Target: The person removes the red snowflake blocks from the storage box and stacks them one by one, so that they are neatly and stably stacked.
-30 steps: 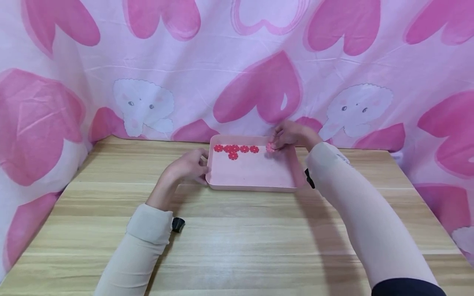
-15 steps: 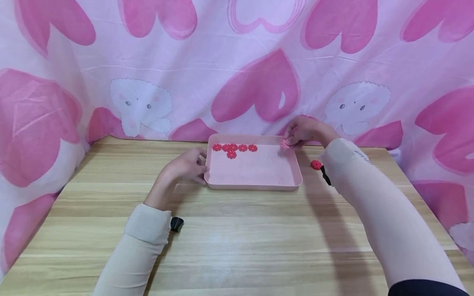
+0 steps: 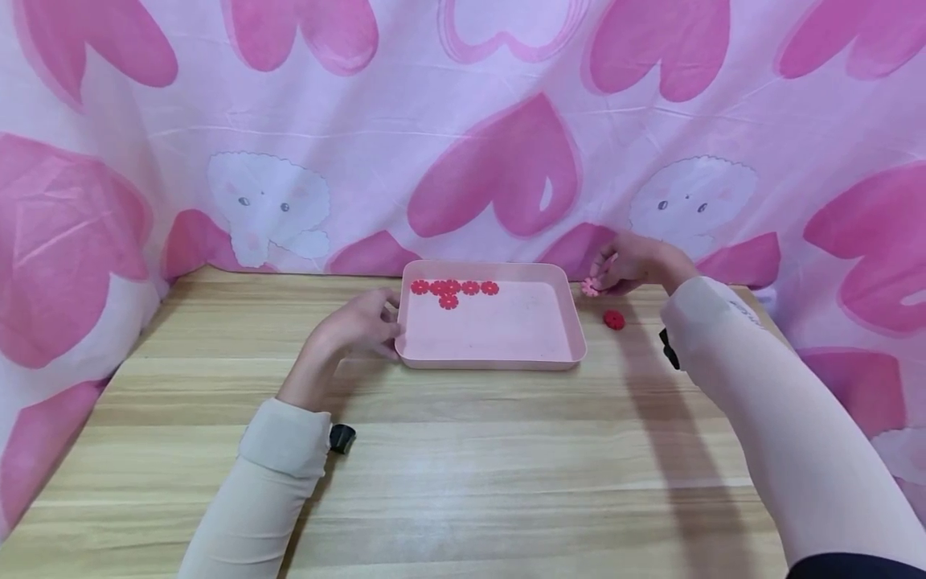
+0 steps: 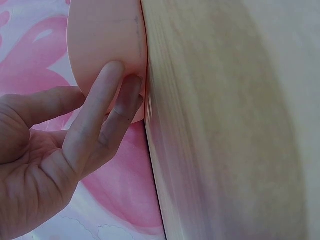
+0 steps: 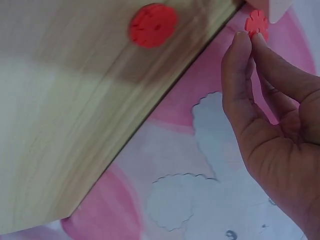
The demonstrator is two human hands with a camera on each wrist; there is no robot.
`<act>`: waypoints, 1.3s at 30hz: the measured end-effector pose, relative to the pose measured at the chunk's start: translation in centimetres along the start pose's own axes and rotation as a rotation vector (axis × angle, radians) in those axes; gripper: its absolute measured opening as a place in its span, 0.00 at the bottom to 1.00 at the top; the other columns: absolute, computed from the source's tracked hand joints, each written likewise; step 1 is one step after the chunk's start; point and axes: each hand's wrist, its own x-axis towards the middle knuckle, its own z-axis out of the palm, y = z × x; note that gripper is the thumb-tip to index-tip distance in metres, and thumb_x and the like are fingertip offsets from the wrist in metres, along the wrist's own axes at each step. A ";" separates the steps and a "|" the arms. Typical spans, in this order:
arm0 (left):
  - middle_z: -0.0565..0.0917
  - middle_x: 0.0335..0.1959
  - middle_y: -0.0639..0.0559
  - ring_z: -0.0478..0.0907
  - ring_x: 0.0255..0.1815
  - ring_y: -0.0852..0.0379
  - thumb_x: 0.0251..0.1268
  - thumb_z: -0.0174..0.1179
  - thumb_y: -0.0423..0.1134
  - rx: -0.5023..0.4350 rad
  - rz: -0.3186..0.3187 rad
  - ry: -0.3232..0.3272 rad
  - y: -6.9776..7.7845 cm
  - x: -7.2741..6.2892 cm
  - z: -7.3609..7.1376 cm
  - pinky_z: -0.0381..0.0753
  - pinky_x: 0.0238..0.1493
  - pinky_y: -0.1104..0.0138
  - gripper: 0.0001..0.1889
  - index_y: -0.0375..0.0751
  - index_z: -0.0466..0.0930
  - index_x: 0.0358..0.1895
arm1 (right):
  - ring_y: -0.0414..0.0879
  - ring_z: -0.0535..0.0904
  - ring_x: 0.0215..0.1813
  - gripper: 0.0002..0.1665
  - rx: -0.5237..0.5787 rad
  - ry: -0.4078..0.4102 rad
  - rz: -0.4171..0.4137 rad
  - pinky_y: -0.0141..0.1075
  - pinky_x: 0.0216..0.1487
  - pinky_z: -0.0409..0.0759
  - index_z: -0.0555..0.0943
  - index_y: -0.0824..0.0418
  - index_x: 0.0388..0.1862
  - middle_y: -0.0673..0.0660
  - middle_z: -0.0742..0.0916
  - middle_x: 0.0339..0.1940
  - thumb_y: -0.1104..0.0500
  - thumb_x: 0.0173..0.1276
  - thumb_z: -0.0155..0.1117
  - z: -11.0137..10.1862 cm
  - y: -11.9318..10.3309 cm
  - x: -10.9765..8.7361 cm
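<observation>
A pink rectangular tray (image 3: 499,334) lies near the table's back edge. Along its back left, several red flower-shaped discs (image 3: 448,301) form a row with one just below it. Straight fingers of my left hand (image 3: 362,322) rest on the tray's left outer wall; the left wrist view shows the thumb at the rim. Just off the tray's right end, my right hand (image 3: 631,261) pinches a pinkish flower-shaped disc (image 5: 256,22) between thumb and fingertip, raised above the table. On the wood below that hand lies another red flower-shaped disc (image 5: 153,25).
The wood-grain table (image 3: 448,474) stretches out in front of the tray. A curtain (image 3: 376,145) with pink hearts and white animal figures hangs directly behind it, close to my right hand.
My right hand has moved right, carrying the pinched disc from over the tray to past its right rim. The loose red disc on the table has come into view. The left hand stays at the tray.
</observation>
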 end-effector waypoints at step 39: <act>0.77 0.59 0.27 0.90 0.42 0.46 0.79 0.53 0.24 -0.028 0.011 0.004 0.0 -0.1 0.1 0.97 0.48 0.58 0.25 0.22 0.63 0.74 | 0.41 0.84 0.36 0.13 -0.001 -0.060 0.105 0.34 0.45 0.94 0.77 0.70 0.54 0.54 0.86 0.37 0.66 0.75 0.67 1.3 5.4 0.1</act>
